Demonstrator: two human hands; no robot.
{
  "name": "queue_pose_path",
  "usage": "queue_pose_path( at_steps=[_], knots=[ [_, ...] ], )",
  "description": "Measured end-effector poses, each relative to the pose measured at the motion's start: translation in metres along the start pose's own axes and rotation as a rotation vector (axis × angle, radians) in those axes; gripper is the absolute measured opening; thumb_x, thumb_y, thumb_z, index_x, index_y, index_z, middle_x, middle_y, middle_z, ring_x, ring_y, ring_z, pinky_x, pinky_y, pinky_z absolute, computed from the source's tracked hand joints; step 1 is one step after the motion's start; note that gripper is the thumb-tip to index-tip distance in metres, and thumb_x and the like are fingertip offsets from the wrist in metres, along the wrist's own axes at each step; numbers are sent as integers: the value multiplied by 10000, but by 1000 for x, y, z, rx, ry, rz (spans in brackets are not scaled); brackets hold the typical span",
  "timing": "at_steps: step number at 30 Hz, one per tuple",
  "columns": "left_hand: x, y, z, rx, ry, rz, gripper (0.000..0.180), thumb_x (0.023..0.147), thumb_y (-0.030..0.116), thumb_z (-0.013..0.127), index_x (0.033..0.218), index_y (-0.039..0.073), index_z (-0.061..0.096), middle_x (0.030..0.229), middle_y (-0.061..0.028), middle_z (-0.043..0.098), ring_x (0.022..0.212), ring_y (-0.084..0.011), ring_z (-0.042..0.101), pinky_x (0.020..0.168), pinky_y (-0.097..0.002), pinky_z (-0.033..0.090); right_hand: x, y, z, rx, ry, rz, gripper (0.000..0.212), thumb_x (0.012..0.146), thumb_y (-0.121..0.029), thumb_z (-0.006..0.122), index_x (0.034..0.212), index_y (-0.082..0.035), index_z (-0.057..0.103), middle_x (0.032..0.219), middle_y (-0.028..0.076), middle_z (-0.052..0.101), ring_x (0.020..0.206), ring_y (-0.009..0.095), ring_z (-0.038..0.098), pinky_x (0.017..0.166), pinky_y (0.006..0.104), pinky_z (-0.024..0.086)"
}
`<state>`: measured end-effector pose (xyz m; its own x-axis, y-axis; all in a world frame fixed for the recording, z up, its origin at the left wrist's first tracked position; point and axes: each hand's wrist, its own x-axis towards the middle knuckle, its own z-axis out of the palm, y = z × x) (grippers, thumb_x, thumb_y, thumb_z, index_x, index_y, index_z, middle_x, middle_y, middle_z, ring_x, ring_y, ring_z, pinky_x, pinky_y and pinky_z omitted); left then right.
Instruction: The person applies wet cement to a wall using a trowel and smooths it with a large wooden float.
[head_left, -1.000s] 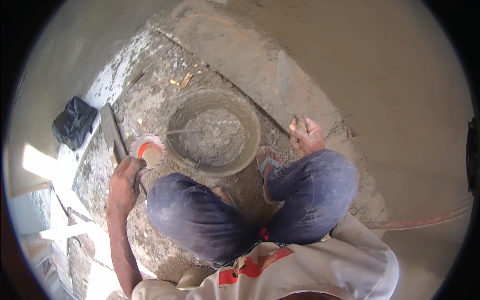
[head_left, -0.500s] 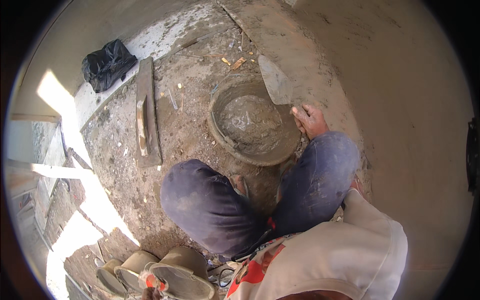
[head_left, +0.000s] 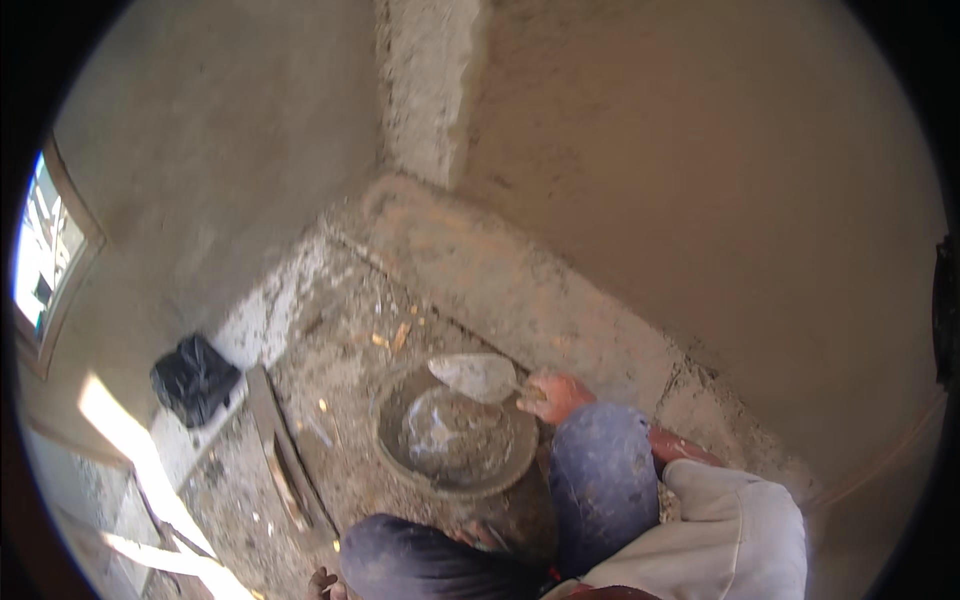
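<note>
My right hand [head_left: 560, 397] is closed round the handle of a pointed trowel [head_left: 472, 377]. Its grey blade hangs level over the far rim of a round basin [head_left: 388, 452], pointing left. Wet grey mortar [head_left: 455, 435] fills the bottom of the basin, which stands in front of my bent knees. My left hand [head_left: 326, 582] shows only in part at the lower edge, beside my left knee; its fingers look bent, and whether they hold anything is hidden.
Left of the basin lies a long wooden float [head_left: 282, 465] with a raised handle. A black plastic bag [head_left: 195, 380] rests against the left wall. Wood chips [head_left: 400, 336] litter the dirt floor. A low ledge [head_left: 520, 280] runs along the plastered right wall [head_left: 720, 200].
My view has tilted up toward the wall corner, and the buckets at the bottom have left it. The trowel blade has swung left over the basin. The orange-and-clear item by my left hand is out of sight.
</note>
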<state>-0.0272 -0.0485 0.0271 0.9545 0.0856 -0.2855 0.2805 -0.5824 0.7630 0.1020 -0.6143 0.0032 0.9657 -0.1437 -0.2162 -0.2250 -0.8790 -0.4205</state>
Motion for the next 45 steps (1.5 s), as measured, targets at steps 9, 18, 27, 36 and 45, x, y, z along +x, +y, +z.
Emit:
queue_pose_path(
  at_steps=[9, 18, 27, 36, 45],
  knots=[
    [327, 41, 228, -76, -487, -120, 779, 1078, 622, 360, 1411, -52, 562, 1248, -265, 687, 1129, -397, 673, 935, -498, 547, -35, 74, 69, 532, 0, 483, 724, 861, -544, 797, 1331, -22, 627, 975, 141, 686, 911, 263, 687, 796, 440, 550],
    [356, -15, 244, 206, -134, 36, 668, 1078, 500, 438, 1359, -84, 601, 1345, -314, 639, 1258, -473, 596, 1060, -503, 464, 3, 24, 43, 771, -81, 362, 641, 970, -483, 715, 1367, 7, 600, 1132, 181, 738, 943, 244, 722, 851, 405, 561],
    [267, 156, 181, -278, 98, 8, 571, 1080, 430, 492, 1129, -113, 660, 972, -195, 701, 893, -272, 608, 856, -449, 490, 103, 30, 24, 624, -35, 170, 689, 1040, -495, 581, 1426, 73, 517, 1345, 258, 634, 1266, 355, 592, 1075, 445, 450],
    [301, 136, 206, 64, 204, 274, 594, 1135, 420, 361, 1027, -90, 646, 844, -361, 620, 747, -531, 568, 679, -547, 431, 62, 22, 7, -58, -137, -157, 514, 1047, -403, 554, 1366, -2, 583, 1260, 281, 657, 1199, 435, 631, 1023, 524, 499],
    [272, 172, 213, 82, 179, 293, 498, 1128, 383, 405, 1073, -42, 661, 874, -356, 667, 831, -552, 656, 717, -599, 486, 140, 0, 96, -240, -278, -613, 312, 949, -289, 648, 1040, 8, 683, 845, 231, 705, 772, 430, 709, 678, 506, 584]
  ],
)
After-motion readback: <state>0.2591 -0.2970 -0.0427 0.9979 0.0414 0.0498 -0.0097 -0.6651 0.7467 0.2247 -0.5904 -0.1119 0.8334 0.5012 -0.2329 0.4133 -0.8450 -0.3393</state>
